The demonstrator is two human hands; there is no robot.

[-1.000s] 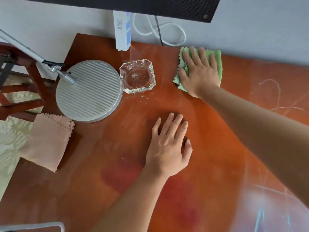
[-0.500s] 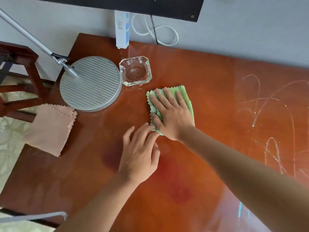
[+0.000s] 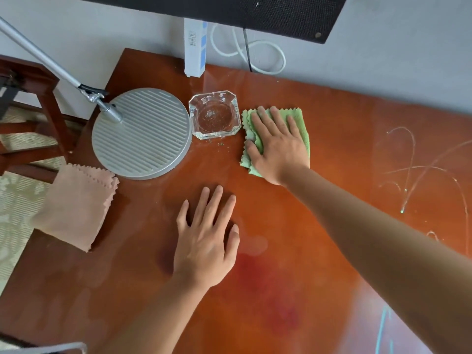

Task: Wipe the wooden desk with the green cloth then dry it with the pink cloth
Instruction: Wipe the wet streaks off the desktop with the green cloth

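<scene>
Five straight fingers of the right hand press the folded green cloth flat on the glossy reddish-brown wooden desk; half a second ago it was nearer the person, now it lies just beside the square clear glass ashtray. The left hand has moved back and rests open on the wood. Wiping continues, I think; the folded pink cloth waits at the left edge.

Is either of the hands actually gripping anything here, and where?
No grip: the right hand presses flat on the middle of the green cloth; the left hand rests flat on the wooden desk.
</scene>
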